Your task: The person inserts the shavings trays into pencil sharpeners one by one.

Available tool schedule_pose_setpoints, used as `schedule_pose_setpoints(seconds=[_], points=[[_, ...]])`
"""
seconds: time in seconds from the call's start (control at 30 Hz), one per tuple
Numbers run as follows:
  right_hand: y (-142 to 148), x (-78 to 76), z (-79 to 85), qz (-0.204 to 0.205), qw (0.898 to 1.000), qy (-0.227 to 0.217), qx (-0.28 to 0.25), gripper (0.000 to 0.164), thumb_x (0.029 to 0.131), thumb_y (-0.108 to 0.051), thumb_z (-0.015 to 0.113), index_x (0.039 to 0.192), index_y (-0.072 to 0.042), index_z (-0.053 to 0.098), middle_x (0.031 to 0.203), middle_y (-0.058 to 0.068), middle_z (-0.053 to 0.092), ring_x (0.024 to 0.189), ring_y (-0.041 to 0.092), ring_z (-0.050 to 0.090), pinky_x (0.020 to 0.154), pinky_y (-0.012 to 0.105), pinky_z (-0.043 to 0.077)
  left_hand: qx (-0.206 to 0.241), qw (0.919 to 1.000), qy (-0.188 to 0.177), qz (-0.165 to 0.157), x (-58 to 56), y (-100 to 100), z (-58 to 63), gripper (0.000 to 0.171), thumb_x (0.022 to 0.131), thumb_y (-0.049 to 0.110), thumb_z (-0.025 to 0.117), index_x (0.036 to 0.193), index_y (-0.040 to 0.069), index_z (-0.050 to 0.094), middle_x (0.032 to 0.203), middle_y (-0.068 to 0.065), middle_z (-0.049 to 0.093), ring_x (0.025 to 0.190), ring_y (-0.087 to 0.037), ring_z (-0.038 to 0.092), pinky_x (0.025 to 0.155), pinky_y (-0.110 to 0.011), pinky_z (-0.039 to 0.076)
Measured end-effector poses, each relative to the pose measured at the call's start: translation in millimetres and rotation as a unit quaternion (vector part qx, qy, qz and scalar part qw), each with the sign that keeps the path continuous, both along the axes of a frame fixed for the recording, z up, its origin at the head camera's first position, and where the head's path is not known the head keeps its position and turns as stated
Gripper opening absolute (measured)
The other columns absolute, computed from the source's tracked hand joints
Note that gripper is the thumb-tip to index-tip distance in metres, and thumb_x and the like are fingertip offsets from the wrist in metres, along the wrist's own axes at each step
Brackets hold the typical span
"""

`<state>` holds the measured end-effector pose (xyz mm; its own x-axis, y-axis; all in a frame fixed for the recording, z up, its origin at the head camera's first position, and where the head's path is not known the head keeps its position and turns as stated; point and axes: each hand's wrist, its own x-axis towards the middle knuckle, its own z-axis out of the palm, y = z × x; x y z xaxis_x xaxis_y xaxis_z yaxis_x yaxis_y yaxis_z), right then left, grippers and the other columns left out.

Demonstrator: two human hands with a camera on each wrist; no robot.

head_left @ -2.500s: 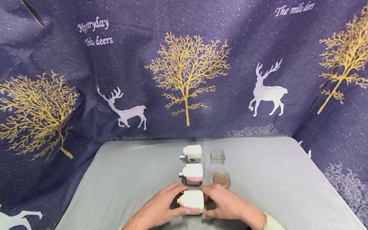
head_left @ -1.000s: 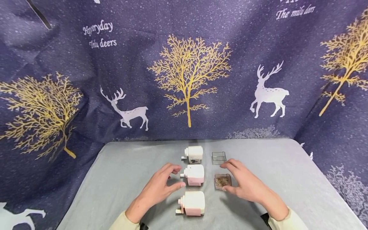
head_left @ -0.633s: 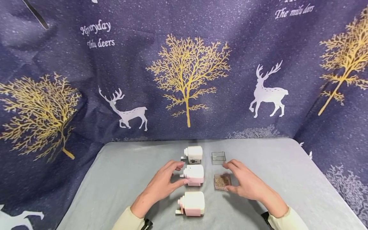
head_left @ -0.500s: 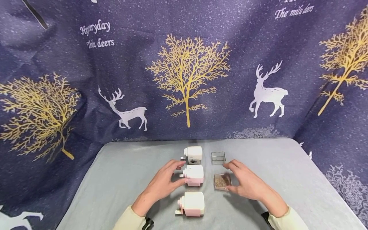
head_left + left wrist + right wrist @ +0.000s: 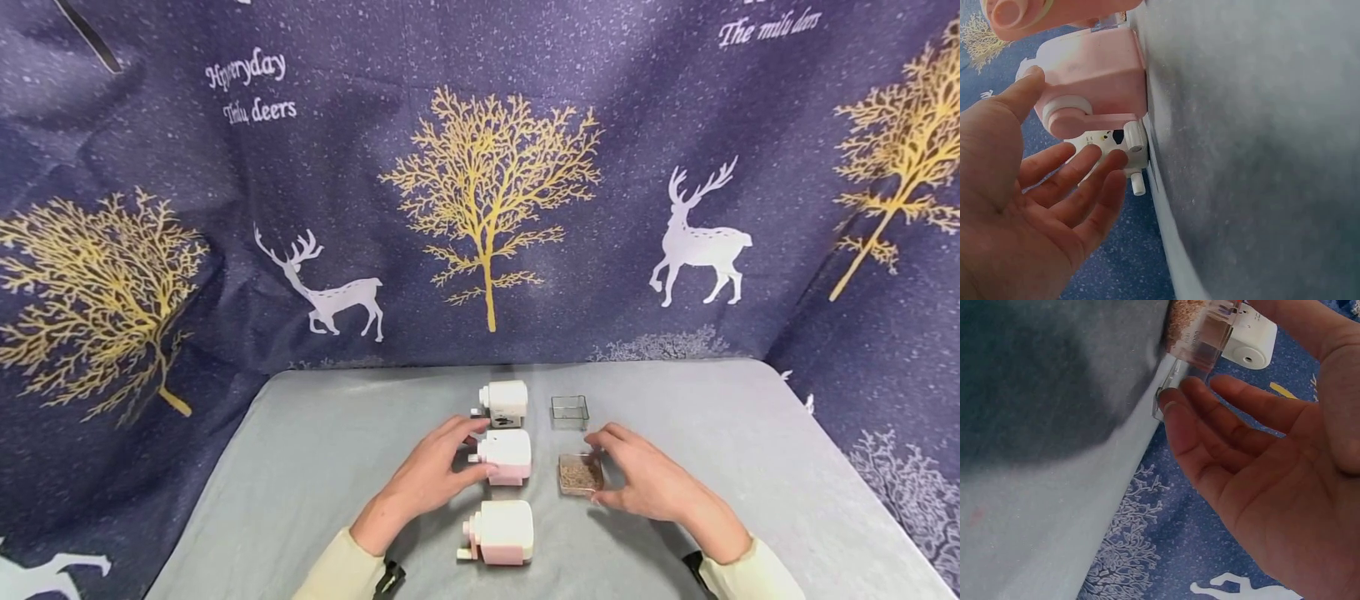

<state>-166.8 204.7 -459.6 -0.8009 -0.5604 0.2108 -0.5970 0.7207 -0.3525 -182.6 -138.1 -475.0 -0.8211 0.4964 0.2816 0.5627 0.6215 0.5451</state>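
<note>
Hands [image 5: 431, 478] [image 5: 649, 482] flank middle sharpener [image 5: 508, 452] and filled box [image 5: 576, 491], other sharpeners [image 5: 507, 531] near.

Soft, even light fills the head view, bright on the table [image 5: 337, 467] and nearly bleaching the top of the middle sharpener [image 5: 510, 454]. Faint shadows lie below the left hand [image 5: 423, 479] and right hand [image 5: 648, 481], as under overhead light. The 2 outer trees [image 5: 97, 308] look stretched. Both wrist views are dimmer: the left renders the table grainy and soft; the right shows a broad, blurry-edged shadow and pale glints on the box [image 5: 1200, 334].
</note>
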Motion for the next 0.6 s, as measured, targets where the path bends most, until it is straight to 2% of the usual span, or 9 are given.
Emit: schedule_pose_setpoints(seconds=[0.27,0.6], points=[[-0.1,-0.9,-4.1,0.015,1.000,-0.024,0.000,0.069,0.066,-0.026,0.085,0.123,0.003,0.059,0.111,0.007,0.062,0.101,0.024,0.059,0.091,0.046,0.050,-0.012,0.9998,-0.014,-0.006,-0.8,2.4,-3.6,0.066,0.091,0.052,0.062,0.145,0.018,0.047,0.136,0.010,0.049,0.117,-0.014,0.053,0.098,-0.038,0.045],[1.0,-4.7,-9.0,0.026,0.999,-0.018,0.004,0.055,0.066,-0.023,0.084,0.113,-0.001,0.064,0.104,0.004,0.065,0.095,0.020,0.060,0.085,0.043,0.052,-0.010,0.9995,-0.031,-0.003,-1.0,3.0,-4.0,0.065,0.091,0.052,0.062,0.145,0.018,0.048,0.138,0.009,0.049,0.119,-0.013,0.051,0.100,-0.038,0.044]])
